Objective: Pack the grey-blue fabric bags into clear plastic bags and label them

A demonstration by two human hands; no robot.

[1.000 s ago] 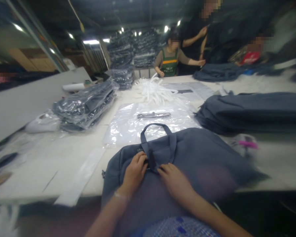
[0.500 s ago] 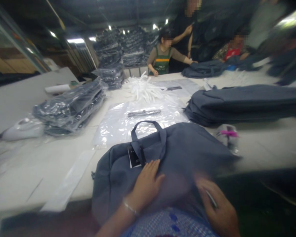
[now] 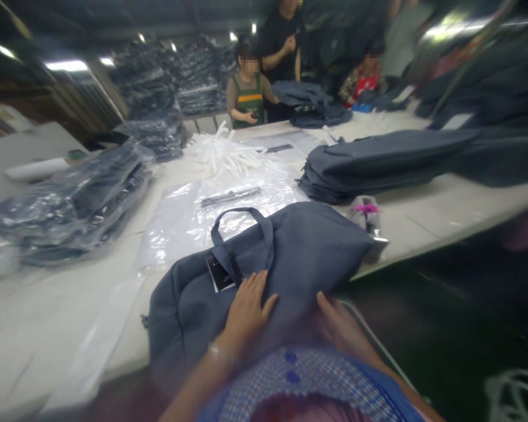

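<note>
No writing can be read; the black tag on the grey bag is too blurred.

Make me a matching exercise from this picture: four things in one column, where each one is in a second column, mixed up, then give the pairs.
Things
1. left hand
2. black tag
3. stack of grey bags
4. white strips

Places
A. heaped beyond the clear plastic sheets
B. lying flat on the nearest grey bag
C. at the foot of that bag's handle
D. to the right of those sheets

Pairs: 1-B, 2-C, 3-D, 4-A
</note>
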